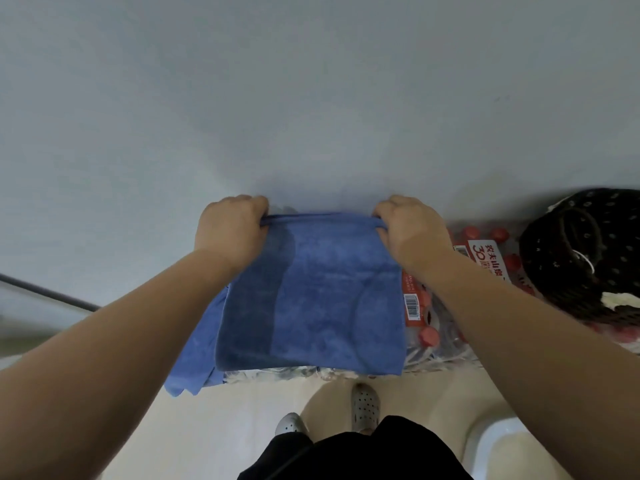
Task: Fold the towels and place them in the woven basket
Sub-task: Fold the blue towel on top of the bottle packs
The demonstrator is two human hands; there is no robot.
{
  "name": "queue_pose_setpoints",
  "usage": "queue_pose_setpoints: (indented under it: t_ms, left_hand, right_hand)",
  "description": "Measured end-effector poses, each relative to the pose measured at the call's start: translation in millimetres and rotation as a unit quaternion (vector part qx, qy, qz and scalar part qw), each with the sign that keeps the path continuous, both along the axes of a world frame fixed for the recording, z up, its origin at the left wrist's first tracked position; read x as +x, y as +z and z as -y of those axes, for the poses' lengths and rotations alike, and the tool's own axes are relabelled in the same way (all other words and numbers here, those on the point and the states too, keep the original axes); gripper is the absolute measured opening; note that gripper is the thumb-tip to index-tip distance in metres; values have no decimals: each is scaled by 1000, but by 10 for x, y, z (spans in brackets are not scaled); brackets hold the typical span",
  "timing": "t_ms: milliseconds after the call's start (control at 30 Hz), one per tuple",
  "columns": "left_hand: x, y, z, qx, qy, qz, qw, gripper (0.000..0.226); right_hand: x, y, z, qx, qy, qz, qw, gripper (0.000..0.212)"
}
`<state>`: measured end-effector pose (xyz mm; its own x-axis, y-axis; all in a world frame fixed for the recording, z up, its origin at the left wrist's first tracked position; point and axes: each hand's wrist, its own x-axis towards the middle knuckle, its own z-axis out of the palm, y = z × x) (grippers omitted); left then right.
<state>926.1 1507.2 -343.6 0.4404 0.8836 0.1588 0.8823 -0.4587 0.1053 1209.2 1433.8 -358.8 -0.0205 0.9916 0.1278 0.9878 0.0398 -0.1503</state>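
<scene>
Hands: left hand [230, 230] and right hand [408, 230] each pinch a top corner, stretching the towel [311, 299] flat to fold.
Basket [581, 258]: near, right of the right hand, handy for stowing.

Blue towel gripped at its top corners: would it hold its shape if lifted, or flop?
Probably floppy: the blue towel drapes and dents softly below where the left hand and right hand grip its top edge. Likely light, being thin cloth. Its napped surface suggests little slipping.
</scene>
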Motion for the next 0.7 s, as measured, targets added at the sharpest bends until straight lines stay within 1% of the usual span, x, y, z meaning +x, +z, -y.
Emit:
queue_pose_setpoints:
  t_ms: [33, 100, 233, 367, 433, 500, 600, 700]
  left_hand:
    - [-62, -27, 72, -2, 3, 16, 1000, 4]
    - [-196, -85, 239, 5, -3, 45, 999, 6]
    - [-472, -233, 622, 28, -60, 91, 994, 9]
    - [-706, -404, 1015, 33, -91, 109, 989, 13]
    - [-779, -454, 1168, 32, -107, 115, 987, 18]
    - [-833, -470, 1292, 30, -116, 120, 986, 19]
    - [-897, -518, 1426, 19, -122, 119, 985, 18]
    - [-931, -658, 1486, 0, -116, 79, 990, 12]
  right_hand:
    - [-19, 3, 108, 21, 8, -26, 999, 10]
    - [-81, 6, 339, 40, 15, -58, 997, 14]
    - [-237, -39, 821, 9, 29, -75, 997, 19]
    - [-404, -212, 1288, 4, 52, -92, 994, 26]
    - [-492, -253, 1445, 10, 40, -103, 994, 26]
    - [-596, -262, 1569, 22, 17, -112, 993, 25]
    - [-725, -300, 1726, 30, -4, -93, 995, 21]
    - [-743, -424, 1845, 19, -26, -48, 998, 22]
